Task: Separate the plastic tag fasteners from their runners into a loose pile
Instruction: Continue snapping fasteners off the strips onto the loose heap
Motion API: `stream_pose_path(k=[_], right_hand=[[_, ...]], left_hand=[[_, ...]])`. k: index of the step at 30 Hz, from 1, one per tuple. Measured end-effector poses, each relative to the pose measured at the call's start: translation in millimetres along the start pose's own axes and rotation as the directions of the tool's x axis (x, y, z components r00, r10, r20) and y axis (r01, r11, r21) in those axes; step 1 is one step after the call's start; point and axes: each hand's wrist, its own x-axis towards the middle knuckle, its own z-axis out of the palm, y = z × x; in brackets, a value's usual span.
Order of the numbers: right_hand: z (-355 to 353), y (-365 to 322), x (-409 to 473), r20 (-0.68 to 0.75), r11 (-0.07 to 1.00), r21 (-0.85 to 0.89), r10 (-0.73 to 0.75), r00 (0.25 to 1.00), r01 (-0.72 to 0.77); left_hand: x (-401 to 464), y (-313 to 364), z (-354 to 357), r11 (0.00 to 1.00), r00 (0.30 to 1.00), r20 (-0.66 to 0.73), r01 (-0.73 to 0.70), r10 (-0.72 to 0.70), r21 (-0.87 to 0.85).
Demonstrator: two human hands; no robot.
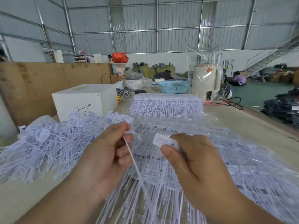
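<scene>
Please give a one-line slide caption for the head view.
Left hand grips a runner; right hand pinches a tag beside the loose pile.

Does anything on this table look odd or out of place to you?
Only the cream electric kettle at the far right: it stands inside a loose clear plastic bag, among tag fasteners. The loose pile on the left is messy, but that suits the job.

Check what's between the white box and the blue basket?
Head view: a lidded pot in clear plastic and a tangle of cables lie between the white box and blue basket.
</scene>
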Motion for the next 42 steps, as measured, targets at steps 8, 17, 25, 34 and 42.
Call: stream_pose_path(k=[8, 17, 25, 34, 42], right_hand=[[-8, 3, 2, 0.291, 0.988, 0.144, 0.012, 0.957, -0.057], [-8, 7, 1, 0.501, 0.974, 0.18, 0.028, 0.865, -0.135], [-19, 16, 9, 0.513, 0.986, 0.103, 0.061, 0.856, -0.132], [-14, 16, 6, 0.465, 0.999, -0.015, 0.037, 0.884, -0.034], [-4, 5, 4, 0.133, 0.998, -0.041, 0.043, 0.99, -0.037]], left_hand=[[-19, -10, 8, 0.935, 0.938, 0.303, 0.056, -0.17, 0.351], [-15, -11, 6, 0.788, 0.939, 0.339, -0.17, -0.052, 0.591], [-9, -9, 1, 0.791, 0.947, 0.315, -0.236, 0.058, 0.565], [-7, -18, 2, 0.727, 0.949, 0.298, -0.278, 0.105, 0.628], [-8, -27, 19, 0.925, 0.973, 0.082, -0.232, 0.217, 0.3]])
